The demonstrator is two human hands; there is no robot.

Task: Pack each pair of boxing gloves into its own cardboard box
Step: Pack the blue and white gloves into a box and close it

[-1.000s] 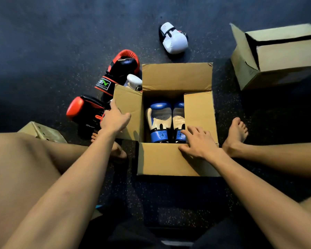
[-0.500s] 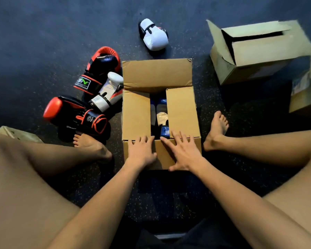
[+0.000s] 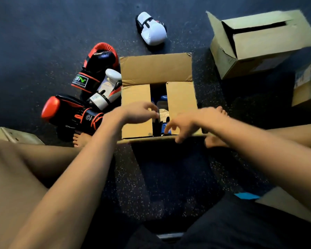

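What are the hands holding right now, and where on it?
The right hand seems to pinch the near flap of the cardboard box at its edge; the left hand is at the left flap, grip blurred.

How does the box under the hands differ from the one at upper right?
The near box shows blue gloves through the gap between its side flaps; the upper-right box shows only a dark slit. The left hand and right hand are at the near box; no hand touches the upper-right box. Both are cardboard.
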